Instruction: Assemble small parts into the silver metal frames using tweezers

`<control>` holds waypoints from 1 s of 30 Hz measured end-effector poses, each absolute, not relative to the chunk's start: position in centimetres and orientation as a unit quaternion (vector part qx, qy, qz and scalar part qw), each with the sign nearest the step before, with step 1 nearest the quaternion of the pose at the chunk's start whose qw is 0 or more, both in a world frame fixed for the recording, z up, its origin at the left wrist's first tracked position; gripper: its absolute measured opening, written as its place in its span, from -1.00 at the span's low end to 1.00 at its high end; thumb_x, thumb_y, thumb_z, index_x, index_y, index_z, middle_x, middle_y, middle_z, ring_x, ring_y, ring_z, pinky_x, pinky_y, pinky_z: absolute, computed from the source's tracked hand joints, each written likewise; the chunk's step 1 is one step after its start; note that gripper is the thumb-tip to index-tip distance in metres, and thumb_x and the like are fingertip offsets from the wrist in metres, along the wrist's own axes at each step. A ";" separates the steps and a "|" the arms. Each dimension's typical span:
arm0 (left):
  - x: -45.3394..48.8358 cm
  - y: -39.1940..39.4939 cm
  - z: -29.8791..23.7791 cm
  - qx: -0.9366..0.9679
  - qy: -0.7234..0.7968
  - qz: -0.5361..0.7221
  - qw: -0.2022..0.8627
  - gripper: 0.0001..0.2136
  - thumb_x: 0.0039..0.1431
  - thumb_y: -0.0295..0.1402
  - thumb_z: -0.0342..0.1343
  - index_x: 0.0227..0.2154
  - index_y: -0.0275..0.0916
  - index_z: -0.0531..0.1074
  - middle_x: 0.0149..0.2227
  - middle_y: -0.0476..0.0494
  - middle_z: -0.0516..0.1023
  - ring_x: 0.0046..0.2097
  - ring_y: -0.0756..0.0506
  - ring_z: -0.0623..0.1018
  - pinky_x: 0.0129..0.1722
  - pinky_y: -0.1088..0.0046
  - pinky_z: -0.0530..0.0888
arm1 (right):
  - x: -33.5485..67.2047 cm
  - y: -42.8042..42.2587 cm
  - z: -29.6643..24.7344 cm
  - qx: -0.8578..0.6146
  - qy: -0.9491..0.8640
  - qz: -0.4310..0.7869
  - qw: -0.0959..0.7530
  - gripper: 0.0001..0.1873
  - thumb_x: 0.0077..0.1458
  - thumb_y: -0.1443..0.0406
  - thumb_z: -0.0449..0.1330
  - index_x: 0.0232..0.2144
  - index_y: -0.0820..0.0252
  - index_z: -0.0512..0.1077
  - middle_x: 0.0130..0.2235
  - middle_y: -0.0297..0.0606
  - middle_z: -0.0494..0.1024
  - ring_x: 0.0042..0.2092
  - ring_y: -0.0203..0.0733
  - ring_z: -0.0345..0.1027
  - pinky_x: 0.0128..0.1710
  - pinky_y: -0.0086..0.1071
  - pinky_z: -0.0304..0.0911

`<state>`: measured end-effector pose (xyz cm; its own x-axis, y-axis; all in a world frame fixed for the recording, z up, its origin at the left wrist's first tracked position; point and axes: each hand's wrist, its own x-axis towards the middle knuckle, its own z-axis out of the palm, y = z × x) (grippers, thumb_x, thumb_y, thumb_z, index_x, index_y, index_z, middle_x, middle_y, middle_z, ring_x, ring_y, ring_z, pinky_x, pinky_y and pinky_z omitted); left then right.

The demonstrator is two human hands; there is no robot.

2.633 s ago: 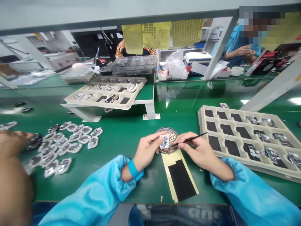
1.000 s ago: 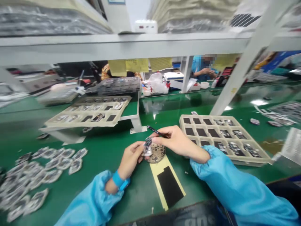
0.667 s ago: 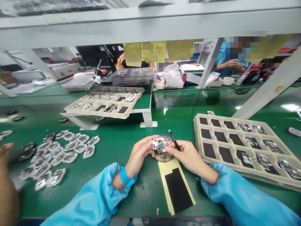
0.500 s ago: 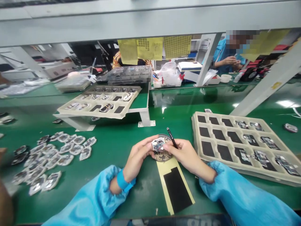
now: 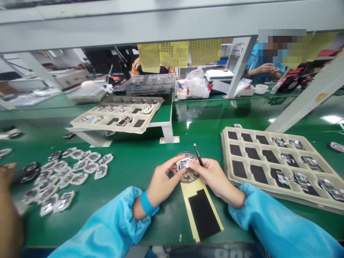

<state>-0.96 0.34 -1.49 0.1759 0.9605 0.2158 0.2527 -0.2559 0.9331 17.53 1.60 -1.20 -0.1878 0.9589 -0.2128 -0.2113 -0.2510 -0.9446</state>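
Note:
My left hand (image 5: 162,181) pinches a small silver circuit module (image 5: 183,164) just above a round dish of tiny parts (image 5: 189,175) on the green bench. Touching the same module from the right, my right hand (image 5: 212,176) is closed round black tweezers (image 5: 198,155) whose free end points up and away. A yellow sheet with a black rectangle (image 5: 202,211) lies on the bench just below the dish, between my two blue sleeves.
A beige compartment tray (image 5: 279,163) with several modules sits at right. Several loose modules (image 5: 67,172) lie at left. A raised stand carries another tray (image 5: 118,114). Another person's hand (image 5: 8,200) shows at far left; a co-worker (image 5: 264,66) sits beyond.
The tweezers swung from pointing right to pointing up and away. My hands kept the module over the dish and lowered it slightly. The view swung up, then settled again.

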 end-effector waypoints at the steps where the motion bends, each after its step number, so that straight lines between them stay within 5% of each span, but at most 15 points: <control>1: -1.1 0.3 -1.4 0.675 0.467 0.438 0.365 -0.65 0.23 -0.34 0.22 0.08 -0.19 0.52 0.06 -0.19 0.60 -0.05 -0.19 0.61 -0.05 0.29 0.56 | 17.5 1.6 -1.2 -0.449 -0.410 0.655 0.448 -0.61 -0.08 0.05 0.45 -0.49 0.27 0.50 -0.66 -0.52 0.25 -0.63 -0.49 -0.06 -0.64 -0.51 -0.03; 6: -1.3 0.2 -1.0 0.700 0.480 0.429 0.309 -0.65 0.20 -0.35 0.24 0.06 -0.19 0.55 -0.05 -0.16 0.66 -0.21 -0.13 0.62 -0.13 0.31 0.57 | 17.7 1.6 -1.5 -0.428 -0.426 0.659 0.449 -0.65 -0.03 0.09 0.44 -0.42 0.27 0.51 -0.50 -0.38 0.46 -0.51 -0.39 0.23 -0.47 -0.47 0.21; 14: -0.8 0.3 -0.8 0.473 0.400 0.460 0.636 -0.58 0.08 -0.36 0.38 0.02 -0.33 0.52 -0.07 -0.29 0.67 -0.20 -0.13 0.68 -0.11 0.36 0.62 | 17.7 1.5 -2.1 -0.406 -0.490 0.609 0.475 -0.65 -0.01 0.17 0.42 -0.23 0.20 0.44 -0.35 -0.36 0.51 -0.31 -0.27 0.42 -0.26 -0.37 0.36; 24: -0.4 0.5 -1.3 0.498 0.382 0.486 0.609 -0.70 0.11 -0.37 0.36 -0.08 -0.28 0.57 -0.03 -0.23 0.61 -0.19 -0.10 0.66 -0.18 0.43 0.63 | 17.5 1.4 -1.7 -0.399 -0.527 0.596 0.456 -0.77 0.01 0.22 0.38 -0.31 0.21 0.48 -0.34 -0.32 0.58 -0.29 -0.21 0.48 -0.26 -0.34 0.42; 30: -0.2 0.5 -0.8 0.532 0.431 0.447 0.576 -0.75 0.19 -0.29 0.28 -0.12 -0.31 0.58 -0.36 -0.13 0.66 -0.40 -0.02 0.60 -0.34 0.52 0.59 | 17.5 1.5 -1.8 -0.406 -0.516 0.598 0.461 -0.75 0.00 0.21 0.40 -0.29 0.22 0.50 -0.33 -0.30 0.60 -0.30 -0.20 0.49 -0.27 -0.34 0.43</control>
<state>-0.19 0.47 -0.77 0.2295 0.9731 -0.0201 -0.0563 0.0339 0.9978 17.49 1.46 -1.80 -0.2460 0.9692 -0.0093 -0.1329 -0.0433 -0.9902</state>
